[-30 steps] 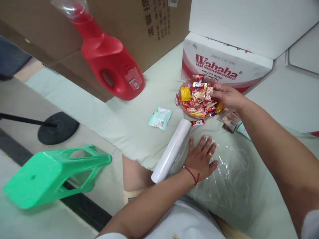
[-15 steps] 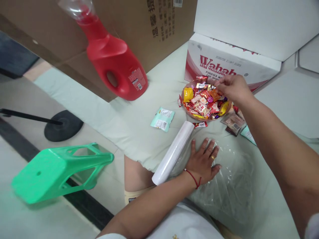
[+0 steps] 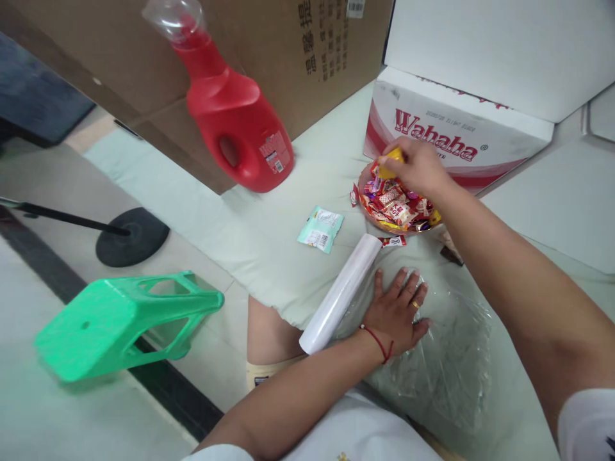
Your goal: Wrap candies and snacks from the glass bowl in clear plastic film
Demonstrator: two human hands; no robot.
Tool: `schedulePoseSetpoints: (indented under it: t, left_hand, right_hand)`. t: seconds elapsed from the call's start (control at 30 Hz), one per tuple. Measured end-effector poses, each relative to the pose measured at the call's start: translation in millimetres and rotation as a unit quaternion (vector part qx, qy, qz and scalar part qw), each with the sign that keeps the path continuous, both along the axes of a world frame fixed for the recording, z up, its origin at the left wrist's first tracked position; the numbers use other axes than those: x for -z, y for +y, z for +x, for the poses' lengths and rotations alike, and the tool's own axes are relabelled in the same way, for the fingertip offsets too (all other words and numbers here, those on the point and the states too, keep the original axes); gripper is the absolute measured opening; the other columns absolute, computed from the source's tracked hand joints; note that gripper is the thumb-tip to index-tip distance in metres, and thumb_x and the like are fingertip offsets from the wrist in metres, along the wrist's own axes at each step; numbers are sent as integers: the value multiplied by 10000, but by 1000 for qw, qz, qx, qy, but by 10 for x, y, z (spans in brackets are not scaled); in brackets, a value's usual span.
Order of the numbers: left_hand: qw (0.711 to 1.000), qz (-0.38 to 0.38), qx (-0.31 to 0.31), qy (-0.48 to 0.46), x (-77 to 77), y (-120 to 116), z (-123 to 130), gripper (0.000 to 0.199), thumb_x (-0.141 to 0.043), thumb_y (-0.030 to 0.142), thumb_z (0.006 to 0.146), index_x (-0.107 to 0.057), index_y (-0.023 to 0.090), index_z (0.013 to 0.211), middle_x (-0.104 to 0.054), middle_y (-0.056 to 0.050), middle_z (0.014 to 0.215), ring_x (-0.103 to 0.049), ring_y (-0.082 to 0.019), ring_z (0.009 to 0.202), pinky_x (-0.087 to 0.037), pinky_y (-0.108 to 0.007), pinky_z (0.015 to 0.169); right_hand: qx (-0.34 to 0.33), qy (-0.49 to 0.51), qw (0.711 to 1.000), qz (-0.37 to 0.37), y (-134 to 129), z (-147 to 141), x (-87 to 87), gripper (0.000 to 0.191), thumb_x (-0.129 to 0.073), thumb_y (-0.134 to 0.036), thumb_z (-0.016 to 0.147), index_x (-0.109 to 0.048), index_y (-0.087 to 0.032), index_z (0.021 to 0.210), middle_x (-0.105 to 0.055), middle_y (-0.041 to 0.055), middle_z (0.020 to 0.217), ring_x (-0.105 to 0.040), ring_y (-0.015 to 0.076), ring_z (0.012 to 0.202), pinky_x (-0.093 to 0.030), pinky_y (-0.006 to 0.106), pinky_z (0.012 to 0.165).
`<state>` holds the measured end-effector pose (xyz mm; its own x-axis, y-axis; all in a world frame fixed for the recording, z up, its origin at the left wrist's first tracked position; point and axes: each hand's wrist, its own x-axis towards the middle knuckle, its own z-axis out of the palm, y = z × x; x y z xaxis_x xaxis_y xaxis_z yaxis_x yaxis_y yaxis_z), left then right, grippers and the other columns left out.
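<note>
My right hand [image 3: 417, 165] pinches a yellow-wrapped candy [image 3: 391, 164] just over a round, see-through bowl [image 3: 372, 216] heaped with wrapped candies [image 3: 396, 203]. The hand hides part of the bowl's far right side. Flat on a clear plastic sheet [image 3: 451, 352] lies my left hand [image 3: 398, 310], fingers spread, with a ring and a red cord at the wrist. A white roll [image 3: 340, 293] rests at a slant to the left of that hand. One red candy [image 3: 394, 241] lies between the roll's end and the bowl.
A pale green packet [image 3: 321, 228] lies left of the bowl. Behind stand a red jug [image 3: 240, 121], a large brown carton [image 3: 269, 57] and a white Wahaha box [image 3: 461, 121]. On the floor are a green stool [image 3: 91, 326] and a black round base [image 3: 137, 237].
My right hand has moved left across the bowl and taken hold of the yellow candy. My left hand stays flat on the plastic. The view has shifted slightly.
</note>
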<state>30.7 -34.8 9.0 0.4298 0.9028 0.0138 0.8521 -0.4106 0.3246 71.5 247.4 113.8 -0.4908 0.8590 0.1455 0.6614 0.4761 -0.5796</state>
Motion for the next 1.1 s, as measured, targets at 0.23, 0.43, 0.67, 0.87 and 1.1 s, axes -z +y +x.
schedulePoseSetpoints:
  t: [0.23, 0.43, 0.67, 0.87, 1.1]
  left_hand:
    - [1000, 2, -5, -24, -12, 9, -7, 643, -203, 545, 1075, -373, 209, 1596, -277, -67, 1718, -142, -296, 1606, -163, -755, 1233]
    - [1000, 9, -10, -16, -7, 7, 10, 564, -238, 438, 1086, -382, 233, 1591, -303, -53, 1710, -172, -286, 1600, -172, -758, 1233]
    - [1000, 10, -11, 3, -2, 4, 34, 554, -224, 404, 1089, -357, 254, 1606, -285, -37, 1716, -167, -270, 1609, -160, -745, 1245]
    - [1000, 6, -13, 5, 10, 16, 44, 563, -189, 400, 1095, -366, 237, 1604, -286, -34, 1715, -174, -266, 1610, -137, -736, 1258]
    - [1000, -4, -15, 5, 25, 20, 57, 557, -186, 387, 1093, -362, 263, 1606, -295, -19, 1712, -177, -255, 1611, -115, -719, 1269]
  right_hand:
    - [64, 219, 945, -234, -1004, 1259, -253, 326, -687, -574, 895, -709, -324, 1103, -716, 79, 1070, -652, 242, 827, -526, 413, 735]
    - [-30, 8, 875, -483, -1754, 1934, 52, 453, -793, -613, 770, -755, -285, 1080, -732, 70, 890, -660, 232, 768, -546, 375, 696]
    - [-218, -32, 866, -449, -1916, 1722, 157, 449, -597, -561, 960, -763, -275, 1264, -740, 69, 1147, -670, 242, 1026, -507, 368, 943]
    - [-199, -24, 879, -433, -1923, 1730, 371, 476, -656, -550, 923, -676, -242, 1286, -665, 0, 823, -605, 176, 756, -468, 295, 720]
    - [-148, 19, 882, -447, -1949, 1750, 480, 451, -651, -631, 904, -684, -200, 1035, -692, 16, 842, -605, 175, 755, -457, 299, 719]
